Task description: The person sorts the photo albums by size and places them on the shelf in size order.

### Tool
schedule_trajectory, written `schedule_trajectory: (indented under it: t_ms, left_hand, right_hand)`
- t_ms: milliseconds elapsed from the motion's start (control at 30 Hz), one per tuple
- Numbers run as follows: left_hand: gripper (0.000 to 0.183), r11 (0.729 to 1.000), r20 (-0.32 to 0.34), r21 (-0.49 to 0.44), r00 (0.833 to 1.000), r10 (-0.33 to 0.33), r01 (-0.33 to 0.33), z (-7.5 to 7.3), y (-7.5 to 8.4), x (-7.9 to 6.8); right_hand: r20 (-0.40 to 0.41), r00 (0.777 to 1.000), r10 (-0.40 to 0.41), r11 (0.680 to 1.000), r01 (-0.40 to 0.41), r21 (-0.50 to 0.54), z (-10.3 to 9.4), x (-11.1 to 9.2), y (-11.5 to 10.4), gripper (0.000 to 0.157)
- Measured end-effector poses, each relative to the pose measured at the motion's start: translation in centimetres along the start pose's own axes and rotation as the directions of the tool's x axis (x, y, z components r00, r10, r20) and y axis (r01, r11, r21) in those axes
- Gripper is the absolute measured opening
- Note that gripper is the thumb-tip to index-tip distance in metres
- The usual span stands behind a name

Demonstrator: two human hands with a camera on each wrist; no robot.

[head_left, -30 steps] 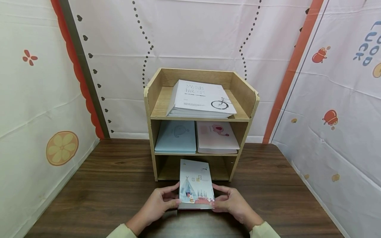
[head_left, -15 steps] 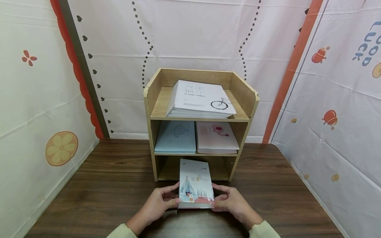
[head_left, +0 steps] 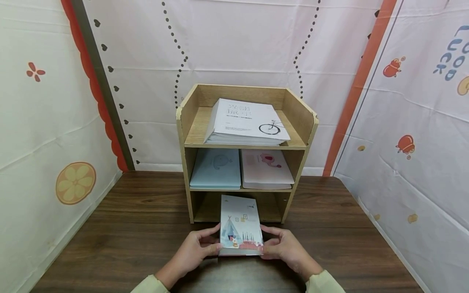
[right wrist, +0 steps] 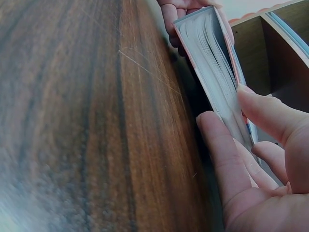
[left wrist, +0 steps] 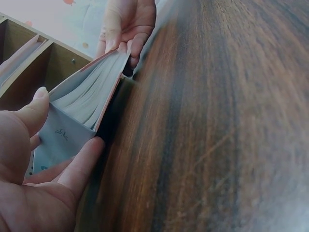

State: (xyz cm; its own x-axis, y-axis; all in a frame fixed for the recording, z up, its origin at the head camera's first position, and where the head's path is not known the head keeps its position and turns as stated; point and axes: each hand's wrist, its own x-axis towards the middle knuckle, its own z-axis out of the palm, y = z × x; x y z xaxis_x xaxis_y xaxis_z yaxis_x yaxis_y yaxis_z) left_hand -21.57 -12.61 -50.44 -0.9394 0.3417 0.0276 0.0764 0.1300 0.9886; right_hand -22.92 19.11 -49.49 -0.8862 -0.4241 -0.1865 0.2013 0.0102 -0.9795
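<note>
We are holding a small illustrated book (head_left: 240, 226) between both hands, just in front of the wooden desk shelf (head_left: 246, 154), with its far end reaching toward the shelf's open bottom compartment. Our left hand (head_left: 196, 249) is pinching the book's left edge, thumb on the cover and fingers curled beneath; the left wrist view is showing that thumb (left wrist: 30, 112) lying on the cover while a finger is pressing against the page block. Our right hand (head_left: 286, 248) is doing the same on the right edge, thumb above and fingers below. The near end of the book is sitting raised off the dark wooden table (head_left: 110, 228), as the right wrist view is showing a shadowed gap under the page edges (right wrist: 212, 67).

Compared with a second ago, almost nothing is changing: the book is keeping its place in front of the shelf and both hands are keeping the same grip. At most the book is sitting a trace higher in the head view, too slight for us to call a real move. We are judging that the book is being steadied, not yet carried into the shelf.

On the shelf's top tier a thick white book with a bicycle drawing (head_left: 247, 121) is lying flat. On the middle tier a pale blue notebook (head_left: 214, 167) and a pink notebook (head_left: 265, 167) are lying side by side.
</note>
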Motion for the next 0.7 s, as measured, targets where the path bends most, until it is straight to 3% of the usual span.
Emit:
schedule_trajectory:
  t_ms: [700]
  left_hand:
    - [0.064,1.000,-0.016,-0.011,1.000,-0.010,0.010,-0.09,-0.16,0.23]
  right_hand:
    - [-0.030,1.000,0.000,1.000,0.000,-0.012,0.09,0.49,0.32,0.079]
